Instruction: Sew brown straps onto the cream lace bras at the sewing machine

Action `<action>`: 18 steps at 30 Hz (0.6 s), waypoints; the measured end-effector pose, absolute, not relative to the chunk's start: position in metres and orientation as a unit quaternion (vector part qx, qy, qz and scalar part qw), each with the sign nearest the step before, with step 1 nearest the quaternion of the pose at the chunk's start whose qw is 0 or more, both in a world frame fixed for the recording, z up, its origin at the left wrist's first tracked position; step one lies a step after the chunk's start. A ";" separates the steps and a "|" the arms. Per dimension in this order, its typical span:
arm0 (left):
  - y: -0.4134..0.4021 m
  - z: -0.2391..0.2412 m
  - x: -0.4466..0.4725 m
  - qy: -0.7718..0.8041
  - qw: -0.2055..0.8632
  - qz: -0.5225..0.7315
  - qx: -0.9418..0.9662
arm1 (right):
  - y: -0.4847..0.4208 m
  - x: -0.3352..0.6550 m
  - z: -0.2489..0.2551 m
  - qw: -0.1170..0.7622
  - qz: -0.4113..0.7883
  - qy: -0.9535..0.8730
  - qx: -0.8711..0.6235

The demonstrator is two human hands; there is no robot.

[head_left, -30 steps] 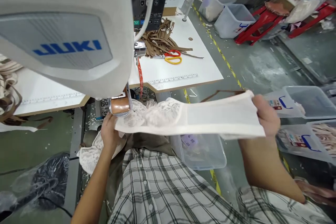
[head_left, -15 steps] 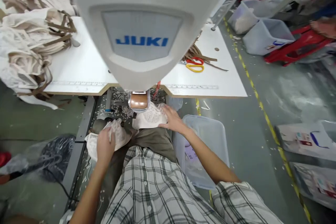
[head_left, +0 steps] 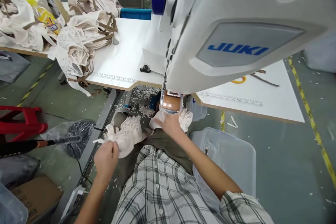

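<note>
I judged the lace garment (head_left: pixel 129 127) part-done: left of the sewing machine (head_left: pixel 236 47), the left hand (head_left: pixel 105 159) pinched it; beneath, whether the right hand (head_left: pixel 171 124) gripped, I couldn't tell.

White tabletop (head_left: pixel 123 52), notched at front, ruler strip (head_left: pixel 114 77) along the edge. On its left, from where I stand behind the worker: heaped pale lace garments (head_left: pixel 78 38) with brown straps. Mid-table, black clip (head_left: pixel 145 69) beside the machine base (head_left: pixel 153 54). Right: yellow handle loop (head_left: pixel 238 81), dark strip (head_left: pixel 265 80). Grey-green floor (head_left: pixel 278 168): yellow-black tape (head_left: pixel 309 108), white offcuts (head_left: pixel 232 123), red stool (head_left: pixel 23 120).
</note>
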State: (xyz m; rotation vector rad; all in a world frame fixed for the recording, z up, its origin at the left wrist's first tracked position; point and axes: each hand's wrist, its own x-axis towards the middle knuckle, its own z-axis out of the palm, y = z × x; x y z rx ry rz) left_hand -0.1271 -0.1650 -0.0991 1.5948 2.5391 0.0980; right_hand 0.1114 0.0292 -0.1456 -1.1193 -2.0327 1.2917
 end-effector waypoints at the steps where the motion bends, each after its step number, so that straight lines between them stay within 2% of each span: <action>1: -0.165 -0.085 -0.110 0.824 0.076 0.048 0.560 | 0.017 0.106 -0.135 0.224 0.500 -0.749 -0.372; 3: -0.161 -0.060 -0.079 0.771 0.092 0.088 0.624 | -0.005 0.096 -0.116 0.136 0.591 -0.760 -0.235; 5: -0.154 -0.039 -0.055 0.678 0.086 0.203 0.701 | -0.020 0.088 -0.100 0.054 0.691 -0.714 -0.100; 6: -0.151 -0.030 -0.048 0.639 0.096 0.247 0.722 | -0.024 0.088 -0.092 0.044 0.726 -0.682 -0.075; 8: -0.142 -0.015 -0.043 0.599 0.101 0.328 0.723 | -0.028 0.095 -0.072 0.078 0.765 -0.632 -0.095; 11: -0.124 0.001 -0.040 0.624 0.130 0.397 0.660 | -0.025 0.134 -0.028 0.110 0.739 -0.643 -0.168; 12: -0.116 0.005 -0.036 0.621 0.196 0.398 0.646 | -0.023 0.154 -0.009 0.107 0.711 -0.667 -0.194; 15: -0.091 0.015 -0.006 0.454 0.551 0.325 0.621 | -0.020 0.218 0.045 0.123 0.693 -0.662 -0.259; 16: -0.085 0.017 0.009 0.384 0.635 0.304 0.597 | -0.021 0.238 0.060 0.140 0.707 -0.637 -0.274; 18: -0.077 0.017 0.041 0.288 0.720 0.305 0.553 | -0.022 0.266 0.074 0.191 0.697 -0.608 -0.327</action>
